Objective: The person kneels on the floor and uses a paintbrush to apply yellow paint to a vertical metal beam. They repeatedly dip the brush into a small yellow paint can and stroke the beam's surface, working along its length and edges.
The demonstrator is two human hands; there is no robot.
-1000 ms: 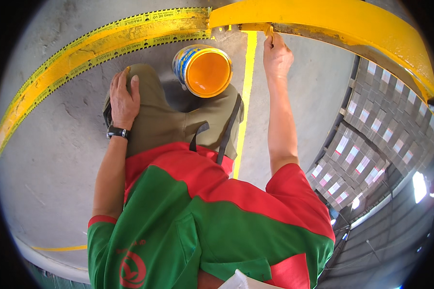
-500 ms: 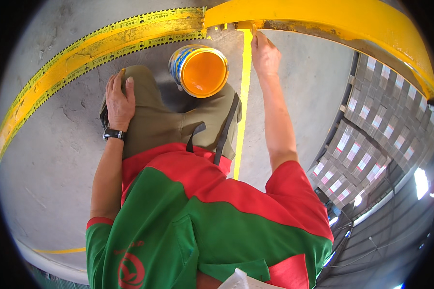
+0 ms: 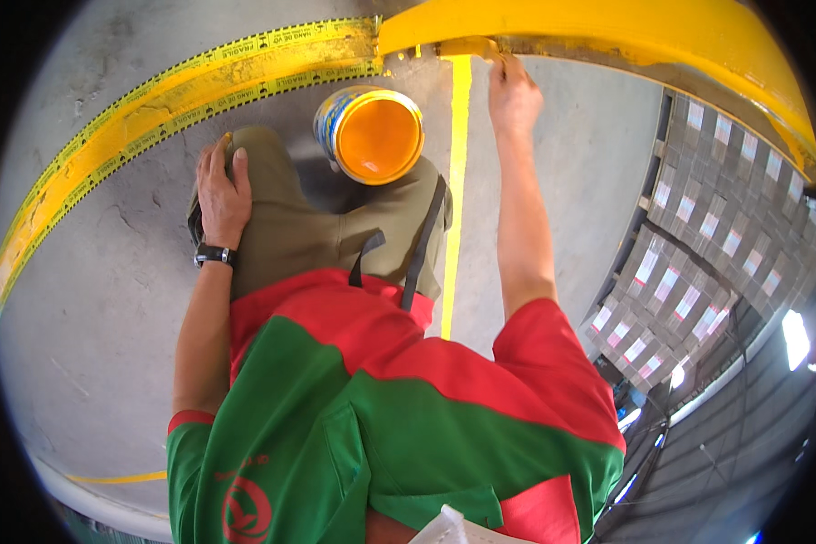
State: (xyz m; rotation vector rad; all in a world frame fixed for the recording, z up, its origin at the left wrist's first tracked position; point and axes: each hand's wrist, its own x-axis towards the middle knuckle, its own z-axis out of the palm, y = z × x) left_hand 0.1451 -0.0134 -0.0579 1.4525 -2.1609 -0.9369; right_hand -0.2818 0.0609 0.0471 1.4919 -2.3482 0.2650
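Observation:
My right hand [image 3: 515, 98] is closed around a yellow-coated paintbrush [image 3: 490, 47], mostly covered by fingers and paint. It works along the lower edge of a yellow-painted curved barrier [image 3: 598, 32], where the brush meets it. My left hand [image 3: 223, 192] lies flat on my left knee, fingers stretched and a dab of yellow at a fingertip. Between my knees and the barrier a paint bucket [image 3: 334, 113] with a blue and white outside stands on the floor, open at the top, with orange-yellow paint [image 3: 378, 140] inside.
Black-and-yellow printed tape [image 3: 236, 98] edges a yellow painted band [image 3: 181, 91] at the left. Just right of the bucket a yellow floor line [image 3: 456, 181] runs toward me. Stacked grey blocks or cartons [image 3: 712, 195] stand at the right. Paint drips [image 3: 401, 56] spot the floor near the barrier's end.
My right hand has slid a little to the right along the barrier's lower edge with the paintbrush. My left hand stays on the knee.

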